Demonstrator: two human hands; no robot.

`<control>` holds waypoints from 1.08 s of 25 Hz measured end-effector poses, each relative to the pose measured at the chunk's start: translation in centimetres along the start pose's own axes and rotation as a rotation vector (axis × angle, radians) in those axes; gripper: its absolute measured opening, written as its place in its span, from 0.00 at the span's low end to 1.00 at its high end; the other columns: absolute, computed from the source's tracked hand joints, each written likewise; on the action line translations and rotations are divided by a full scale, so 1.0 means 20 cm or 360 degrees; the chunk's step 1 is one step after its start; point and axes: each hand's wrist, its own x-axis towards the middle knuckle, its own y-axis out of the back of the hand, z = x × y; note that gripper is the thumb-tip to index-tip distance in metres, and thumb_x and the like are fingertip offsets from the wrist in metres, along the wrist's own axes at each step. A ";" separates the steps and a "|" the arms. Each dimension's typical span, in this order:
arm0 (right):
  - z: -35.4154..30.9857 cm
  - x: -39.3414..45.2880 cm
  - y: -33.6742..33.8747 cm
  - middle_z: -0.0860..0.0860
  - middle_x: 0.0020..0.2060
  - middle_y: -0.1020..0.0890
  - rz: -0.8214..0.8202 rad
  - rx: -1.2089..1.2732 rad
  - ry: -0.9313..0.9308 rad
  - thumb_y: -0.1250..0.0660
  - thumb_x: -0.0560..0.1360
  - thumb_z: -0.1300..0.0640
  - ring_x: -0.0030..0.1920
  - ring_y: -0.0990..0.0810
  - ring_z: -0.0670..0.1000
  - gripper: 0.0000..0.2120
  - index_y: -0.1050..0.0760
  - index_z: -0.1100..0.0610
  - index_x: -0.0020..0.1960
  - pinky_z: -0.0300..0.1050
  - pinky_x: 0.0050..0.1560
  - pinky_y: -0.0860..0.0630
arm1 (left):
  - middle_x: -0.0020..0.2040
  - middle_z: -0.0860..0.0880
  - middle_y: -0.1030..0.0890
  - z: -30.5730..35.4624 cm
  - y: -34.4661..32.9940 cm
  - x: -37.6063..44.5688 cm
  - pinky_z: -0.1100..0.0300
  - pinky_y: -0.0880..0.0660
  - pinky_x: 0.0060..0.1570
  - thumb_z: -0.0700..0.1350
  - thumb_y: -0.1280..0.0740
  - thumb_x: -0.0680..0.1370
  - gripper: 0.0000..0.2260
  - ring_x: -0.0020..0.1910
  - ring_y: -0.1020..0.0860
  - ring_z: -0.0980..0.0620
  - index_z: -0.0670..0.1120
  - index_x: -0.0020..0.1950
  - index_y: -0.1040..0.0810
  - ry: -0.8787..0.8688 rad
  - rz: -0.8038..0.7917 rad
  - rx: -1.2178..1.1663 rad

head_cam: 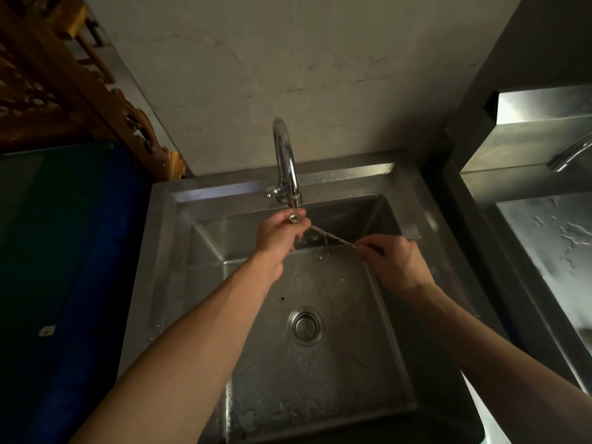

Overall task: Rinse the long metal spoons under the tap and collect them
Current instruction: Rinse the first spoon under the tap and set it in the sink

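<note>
A long metal spoon with a twisted shaft stretches across the steel sink, just below the spout of the chrome tap. My left hand grips one end of the spoon right under the spout, and a small round knob on that end pokes out between the fingers. My right hand pinches the other end further right, with a short metal tip showing past the knuckles. Water splashes off the shaft between the hands. I see no other spoons.
A round drain strainer sits in the wet sink floor. A second steel basin with its own tap stands to the right. A blue surface and a carved wooden frame are at the left.
</note>
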 end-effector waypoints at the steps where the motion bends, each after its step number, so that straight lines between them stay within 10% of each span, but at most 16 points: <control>1: 0.00 0.00 0.00 0.48 0.39 0.15 0.0015 -0.0005 0.0019 0.34 0.77 0.53 0.40 0.18 0.48 0.07 0.17 0.49 0.46 0.48 0.42 0.21 | 0.45 0.52 0.17 0.01 -0.01 0.00 0.64 0.30 0.35 0.43 0.29 0.74 0.07 0.38 0.24 0.57 0.48 0.51 0.18 -0.0033 -0.0007 0.0009; 6: 0.01 0.01 -0.01 0.47 0.40 0.15 0.0084 -0.0016 0.0045 0.34 0.77 0.52 0.40 0.19 0.46 0.07 0.17 0.48 0.49 0.46 0.42 0.22 | 0.37 0.51 0.17 0.02 -0.02 0.02 0.70 0.33 0.22 0.48 0.37 0.80 0.09 0.24 0.27 0.63 0.45 0.50 0.20 -0.0104 0.0182 0.0011; 11: 0.00 0.02 -0.01 0.47 0.42 0.15 0.0022 -0.0037 0.0070 0.35 0.77 0.51 0.42 0.19 0.46 0.08 0.18 0.48 0.51 0.47 0.44 0.21 | 0.44 0.52 0.16 0.00 0.02 0.00 0.63 0.29 0.33 0.44 0.30 0.75 0.07 0.38 0.22 0.57 0.48 0.53 0.21 -0.0127 -0.0046 0.0007; 16: -0.02 0.01 -0.01 0.44 0.41 0.16 -0.0014 -0.0114 0.0103 0.33 0.75 0.47 0.42 0.19 0.45 0.07 0.19 0.45 0.50 0.47 0.42 0.21 | 0.39 0.48 0.18 0.02 -0.01 0.03 0.69 0.33 0.21 0.45 0.40 0.81 0.09 0.23 0.25 0.63 0.45 0.46 0.21 -0.0103 0.0171 0.0049; 27: 0.01 0.03 0.01 0.34 0.28 0.20 -0.0214 0.0067 -0.0064 0.35 0.77 0.48 0.34 0.21 0.41 0.10 0.22 0.40 0.37 0.32 0.31 0.29 | 0.52 0.45 0.15 0.04 0.01 0.01 0.59 0.28 0.40 0.40 0.39 0.78 0.12 0.41 0.20 0.53 0.42 0.59 0.22 0.0161 -0.0388 -0.0672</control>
